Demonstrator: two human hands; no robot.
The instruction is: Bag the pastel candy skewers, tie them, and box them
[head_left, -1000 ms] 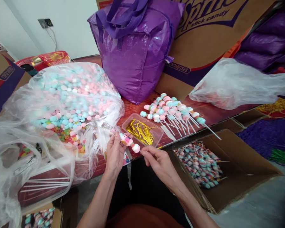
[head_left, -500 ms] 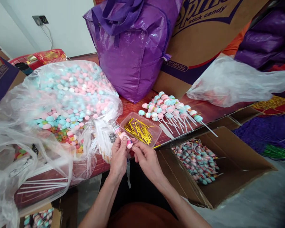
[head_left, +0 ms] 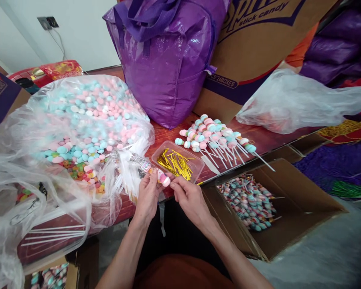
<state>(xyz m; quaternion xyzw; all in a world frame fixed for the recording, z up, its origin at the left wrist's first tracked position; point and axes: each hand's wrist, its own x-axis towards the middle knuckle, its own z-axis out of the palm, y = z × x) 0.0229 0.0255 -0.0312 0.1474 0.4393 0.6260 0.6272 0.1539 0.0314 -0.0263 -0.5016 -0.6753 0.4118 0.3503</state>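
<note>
My left hand (head_left: 147,197) is closed around a candy stick (head_left: 163,178) with pink and white pieces in a clear printed wrapper. Its rounded end points down and to the right. At that end, the thumb and forefinger of my right hand (head_left: 193,199) are pinched together; what lies between them is too small to make out. Just beyond both hands, a clear plastic tub (head_left: 198,165) holds gold twist ties (head_left: 177,165). Left of it lies a stack of clear printed wrappers (head_left: 128,170).
A big clear bag of pastel candies (head_left: 93,106) covers the table's left side, with white sticks (head_left: 54,235) nearer me. Candy skewers (head_left: 212,134) lie to the right. Below is an open carton (head_left: 303,224) of wrapped ones. A purple bag (head_left: 168,72) stands behind.
The candy's rounded end has shifted slightly right and shows more clearly between my hands. My right hand has moved slightly right, still pinched; the left keeps its hold. The view has shifted a little.
</note>
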